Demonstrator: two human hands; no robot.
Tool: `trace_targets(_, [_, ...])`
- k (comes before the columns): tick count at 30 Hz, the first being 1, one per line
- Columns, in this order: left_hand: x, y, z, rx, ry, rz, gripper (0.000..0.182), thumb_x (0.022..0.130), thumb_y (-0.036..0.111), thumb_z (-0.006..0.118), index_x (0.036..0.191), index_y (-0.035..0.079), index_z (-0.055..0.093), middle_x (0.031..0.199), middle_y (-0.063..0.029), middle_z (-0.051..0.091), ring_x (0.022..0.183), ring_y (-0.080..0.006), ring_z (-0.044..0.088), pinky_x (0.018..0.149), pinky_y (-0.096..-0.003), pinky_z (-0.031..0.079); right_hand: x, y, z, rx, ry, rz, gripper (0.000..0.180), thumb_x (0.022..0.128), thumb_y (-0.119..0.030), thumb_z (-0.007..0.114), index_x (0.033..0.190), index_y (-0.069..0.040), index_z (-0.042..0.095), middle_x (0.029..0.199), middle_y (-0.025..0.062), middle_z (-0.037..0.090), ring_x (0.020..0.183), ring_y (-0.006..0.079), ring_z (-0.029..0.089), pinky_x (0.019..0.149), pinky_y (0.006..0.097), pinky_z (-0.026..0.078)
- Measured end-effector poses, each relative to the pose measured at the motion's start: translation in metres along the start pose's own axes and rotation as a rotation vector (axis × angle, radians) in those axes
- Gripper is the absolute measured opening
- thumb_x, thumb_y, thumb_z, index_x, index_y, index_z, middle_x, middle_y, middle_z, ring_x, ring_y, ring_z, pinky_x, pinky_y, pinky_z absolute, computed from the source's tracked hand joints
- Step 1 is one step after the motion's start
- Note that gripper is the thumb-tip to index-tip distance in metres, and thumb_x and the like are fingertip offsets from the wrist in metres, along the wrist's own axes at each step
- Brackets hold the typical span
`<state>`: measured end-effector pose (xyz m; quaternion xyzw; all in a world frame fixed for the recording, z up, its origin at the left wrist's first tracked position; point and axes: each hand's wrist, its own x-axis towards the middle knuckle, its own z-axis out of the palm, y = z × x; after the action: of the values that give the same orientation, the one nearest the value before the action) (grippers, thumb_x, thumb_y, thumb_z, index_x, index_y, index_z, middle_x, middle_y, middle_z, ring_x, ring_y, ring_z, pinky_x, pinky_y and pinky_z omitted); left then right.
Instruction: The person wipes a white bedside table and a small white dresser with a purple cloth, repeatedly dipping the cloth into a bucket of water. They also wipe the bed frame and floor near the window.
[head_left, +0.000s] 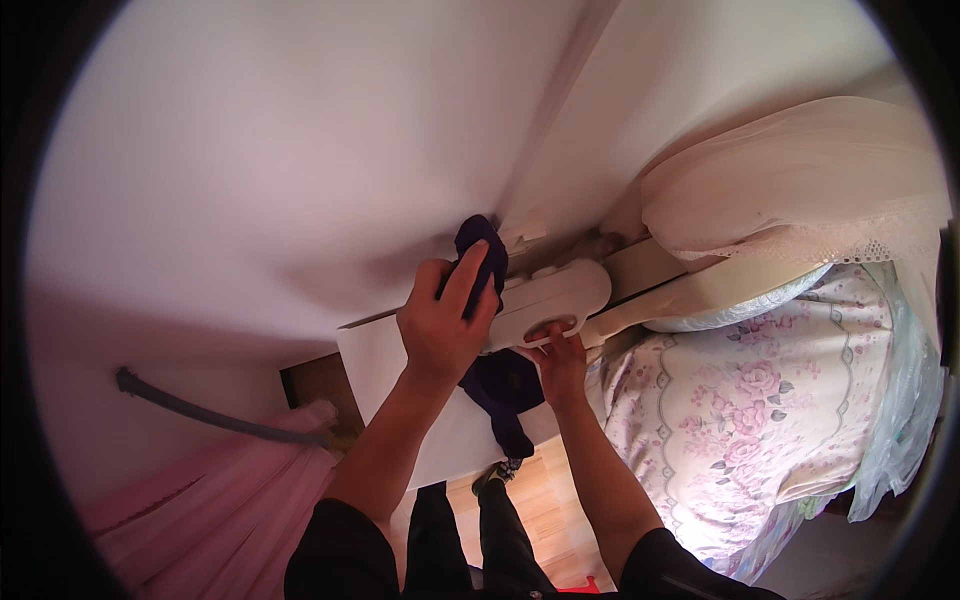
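My left hand (446, 322) grips a bunched dark purple cloth (487, 262) close to the corner of the white wall. The fingers of my right hand (561, 367) are hooked through an oval opening in a white plastic object (551, 296) with rounded ends, which looks tilted above a white cabinet top (427, 405). What this object is I cannot tell. Between my forearms, a second stretch of dark cloth (506, 390) lies on the cabinet top, one end hanging toward its front edge. Whether it joins the cloth in my left hand is hidden.
To the right stands a bed with a cream headboard (697, 289) and floral bedding (742, 420); pale netting (787, 172) hangs above it. A pink curtain (247, 510) and a grey curved tube (217, 416) are at left. Wood-look flooring (551, 502) shows below.
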<state>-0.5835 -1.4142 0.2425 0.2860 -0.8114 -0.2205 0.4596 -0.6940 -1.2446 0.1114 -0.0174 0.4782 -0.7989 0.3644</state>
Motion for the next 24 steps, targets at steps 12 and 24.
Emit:
trace_targets(12, [0.063,0.027,-0.044,0.784,-0.7,0.031,0.022,0.074,0.021,0.066,0.094,0.012,0.071,0.08,-0.0089,0.063,0.07,-0.0268,0.064,0.056,-0.0378,0.051,0.007,0.005,0.004,0.019,-0.038,0.032,0.017,0.099,-0.019,0.052,0.11,-0.006,0.053,0.097,0.0079,0.061,0.094,0.021,0.062,0.081,0.0419,0.057])
trace_targets(24, [0.049,0.019,-0.013,0.474,-0.318,0.162,0.026,0.076,0.019,0.066,0.1,0.011,0.068,0.088,-0.0076,0.066,0.073,-0.0267,0.066,0.058,-0.0384,0.053,-0.101,0.007,-0.054,-0.24,0.122,0.458,0.024,0.092,-0.019,0.057,0.11,-0.004,0.055,0.091,0.014,0.066,0.079,0.0249,0.066,0.075,0.0389,0.057])
